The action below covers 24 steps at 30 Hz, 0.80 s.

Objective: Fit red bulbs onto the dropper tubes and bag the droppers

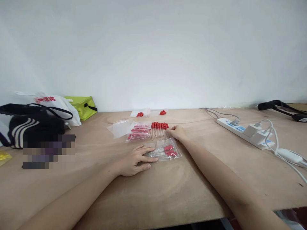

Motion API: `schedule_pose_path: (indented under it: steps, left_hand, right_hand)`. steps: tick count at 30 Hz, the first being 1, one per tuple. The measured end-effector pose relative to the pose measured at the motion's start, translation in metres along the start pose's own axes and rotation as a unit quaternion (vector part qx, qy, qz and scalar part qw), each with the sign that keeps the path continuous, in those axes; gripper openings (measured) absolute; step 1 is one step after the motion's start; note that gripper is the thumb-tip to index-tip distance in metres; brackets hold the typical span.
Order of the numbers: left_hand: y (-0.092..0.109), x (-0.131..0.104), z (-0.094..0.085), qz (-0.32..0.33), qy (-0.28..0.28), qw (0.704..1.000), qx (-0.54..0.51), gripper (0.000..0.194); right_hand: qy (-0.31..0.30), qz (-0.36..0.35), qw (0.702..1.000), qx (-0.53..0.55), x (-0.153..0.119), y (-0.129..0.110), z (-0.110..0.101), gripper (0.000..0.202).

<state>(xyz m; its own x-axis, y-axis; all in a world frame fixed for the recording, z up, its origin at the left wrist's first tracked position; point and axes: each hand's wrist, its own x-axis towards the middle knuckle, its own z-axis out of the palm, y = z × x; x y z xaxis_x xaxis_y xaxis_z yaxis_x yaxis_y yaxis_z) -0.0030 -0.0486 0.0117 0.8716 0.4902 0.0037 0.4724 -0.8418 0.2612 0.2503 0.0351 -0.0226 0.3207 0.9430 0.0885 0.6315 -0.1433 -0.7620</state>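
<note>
A row of several glass droppers with red rubber bulbs (160, 125) lies side by side on the table, bulbs pointing away from me. My right hand (177, 132) is at the row's right end, fingers pinched on the outermost dropper. Nearer to me, a clear zip bag (176, 154) holds more droppers with red bulbs. My left hand (136, 160) lies with fingers spread, its fingertips resting on the left end of that bag. Left of the row are stacked clear bags (137, 131) with red-bulbed droppers inside, overlapping an unfilled-looking bag (120, 128).
Two small piles of red bulbs (140, 114) lie on bags near the wall. On the right are a white power strip (242, 131) with cables and a black headset-like object (279, 107). A black bag (31, 126), a white plastic bag (68, 110) and a green bag (82, 107) stand left.
</note>
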Motion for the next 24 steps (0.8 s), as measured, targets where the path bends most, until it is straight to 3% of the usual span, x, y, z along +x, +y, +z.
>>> schedule_pose_path:
  steps: [6,12,19,24]
  left_hand:
    - [0.002,-0.001,-0.001,0.000,0.001,1.000,-0.005,0.033]
    - [0.002,-0.001,-0.002,-0.005,-0.006,1.000,-0.008,0.032]
    - [0.001,-0.001,-0.002,0.001,-0.002,1.000,-0.009,0.033]
    - [0.002,0.000,-0.002,0.003,0.003,1.000,-0.011,0.033]
  right_hand:
    - [-0.012,0.038,0.998,0.047,0.006,0.004,0.000,0.028]
    - [0.016,0.035,0.987,0.153,0.004,0.010,0.002,0.031]
    - [0.020,-0.007,0.945,0.325,-0.006,0.023,-0.011,0.035]
    - [0.007,-0.020,0.907,0.420,-0.033,0.033,-0.030,0.050]
